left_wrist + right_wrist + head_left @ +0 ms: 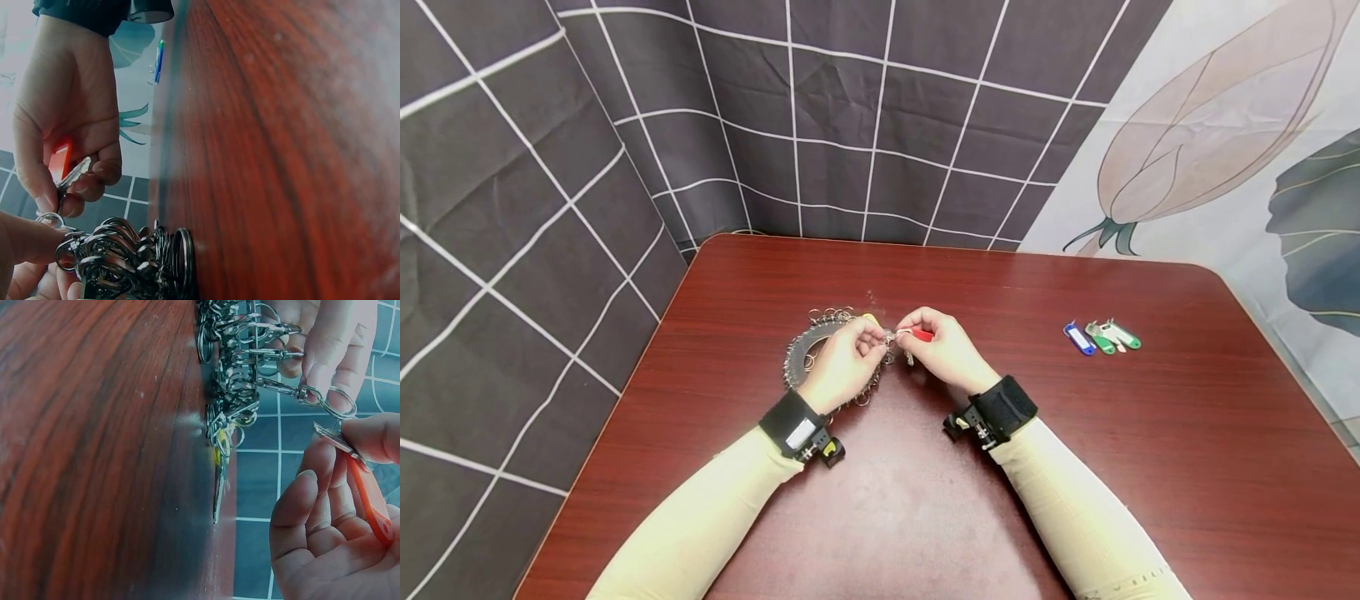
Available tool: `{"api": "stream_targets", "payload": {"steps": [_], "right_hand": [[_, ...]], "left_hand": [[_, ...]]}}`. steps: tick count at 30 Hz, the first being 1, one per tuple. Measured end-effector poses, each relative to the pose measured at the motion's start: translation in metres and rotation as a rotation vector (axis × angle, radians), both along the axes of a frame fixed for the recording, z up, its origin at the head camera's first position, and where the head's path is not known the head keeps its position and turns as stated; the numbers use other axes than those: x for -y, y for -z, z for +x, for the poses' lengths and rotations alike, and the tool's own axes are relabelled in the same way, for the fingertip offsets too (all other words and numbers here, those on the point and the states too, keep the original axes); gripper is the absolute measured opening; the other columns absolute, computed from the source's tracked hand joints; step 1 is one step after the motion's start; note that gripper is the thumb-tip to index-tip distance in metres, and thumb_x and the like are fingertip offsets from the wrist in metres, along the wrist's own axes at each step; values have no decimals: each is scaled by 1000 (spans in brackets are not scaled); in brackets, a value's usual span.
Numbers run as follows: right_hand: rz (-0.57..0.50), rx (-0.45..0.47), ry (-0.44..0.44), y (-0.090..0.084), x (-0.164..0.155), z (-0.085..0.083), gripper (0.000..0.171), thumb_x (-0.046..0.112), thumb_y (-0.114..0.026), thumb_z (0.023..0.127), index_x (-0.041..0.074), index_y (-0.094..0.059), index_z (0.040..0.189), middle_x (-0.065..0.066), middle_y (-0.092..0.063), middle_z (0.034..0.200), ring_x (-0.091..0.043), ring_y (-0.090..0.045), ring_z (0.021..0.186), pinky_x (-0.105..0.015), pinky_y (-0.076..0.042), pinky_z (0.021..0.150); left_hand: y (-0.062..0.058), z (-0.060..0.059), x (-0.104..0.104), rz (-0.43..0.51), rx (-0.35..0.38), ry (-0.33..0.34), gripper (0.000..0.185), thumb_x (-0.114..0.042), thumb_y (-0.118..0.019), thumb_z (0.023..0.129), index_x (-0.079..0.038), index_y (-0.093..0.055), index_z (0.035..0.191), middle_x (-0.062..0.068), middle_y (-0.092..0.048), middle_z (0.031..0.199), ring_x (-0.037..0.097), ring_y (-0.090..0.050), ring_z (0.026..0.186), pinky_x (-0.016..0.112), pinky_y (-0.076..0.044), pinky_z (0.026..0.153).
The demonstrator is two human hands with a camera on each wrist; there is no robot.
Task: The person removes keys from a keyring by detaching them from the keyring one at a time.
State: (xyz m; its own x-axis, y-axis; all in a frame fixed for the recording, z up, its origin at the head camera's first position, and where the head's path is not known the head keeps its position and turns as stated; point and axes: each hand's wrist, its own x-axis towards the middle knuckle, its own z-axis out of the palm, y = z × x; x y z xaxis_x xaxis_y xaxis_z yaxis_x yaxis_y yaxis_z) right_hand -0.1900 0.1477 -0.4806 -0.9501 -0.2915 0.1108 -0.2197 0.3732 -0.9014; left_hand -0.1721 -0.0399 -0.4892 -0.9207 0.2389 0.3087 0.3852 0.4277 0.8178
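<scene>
On the table lies a round grey holder [800, 348], its edge hung with several metal clasps and key rings. Over its right side, my left hand [841, 365] pinches a split key ring [342, 404] that hangs from one swivel clasp [279, 387]. My right hand [951, 352], just to the right, grips a key [334, 440] with a red key tag [369, 495]. The key's head is between thumb and fingers, close against the split ring. Whether the key is threaded on the ring, I cannot tell.
At the right of the red-brown table [1157, 433] lie a blue key tag [1078, 339] and green key tags [1126, 336] with keys. A yellow key tag [871, 319] with a key sits at the holder's far right edge. Curtains hang behind the table.
</scene>
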Motion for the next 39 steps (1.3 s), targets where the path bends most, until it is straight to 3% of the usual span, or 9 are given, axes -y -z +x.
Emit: {"api": "stream_targets", "payload": {"steps": [8,16,29,35,39], "right_hand": [[52,-32,-41,1,0,-1,10,12,-69,88,8,-64,96,-7,-66,83,-23,-59,59,-26,-45,52],[71,-15,-60,2,0,0,10,14,-70,88,10,-64,95,-1,-65,79,-17,-58,55,-26,-46,52],[66,30,-78,1,-1,1,12,17,-70,89,8,-63,95,-4,-65,75,-30,-60,56,-27,-45,47],[55,23,-73,1,0,2,13,17,-70,89,8,-63,96,-6,-64,74,-36,-60,56,-28,-46,46],[50,19,-63,1,-1,2,11,16,-70,88,11,-63,96,-4,-64,74,-36,-60,56,-32,-47,46]], "left_hand": [[2,-1,0,116,37,-78,10,-2,-65,87,-5,-64,97,5,-65,92,15,-63,81,26,-53,74],[1,1,-1,180,68,-60,9,0,-63,87,-3,-63,96,7,-64,96,17,-65,84,25,-53,76],[2,0,1,142,29,-41,9,4,-61,90,-2,-64,96,10,-66,97,19,-67,88,25,-53,77],[0,0,2,80,48,-41,12,5,-62,89,-3,-64,97,9,-66,99,19,-67,88,26,-53,78],[0,0,2,87,57,-32,12,4,-63,86,-4,-64,96,10,-66,99,20,-67,89,26,-53,79]]}}
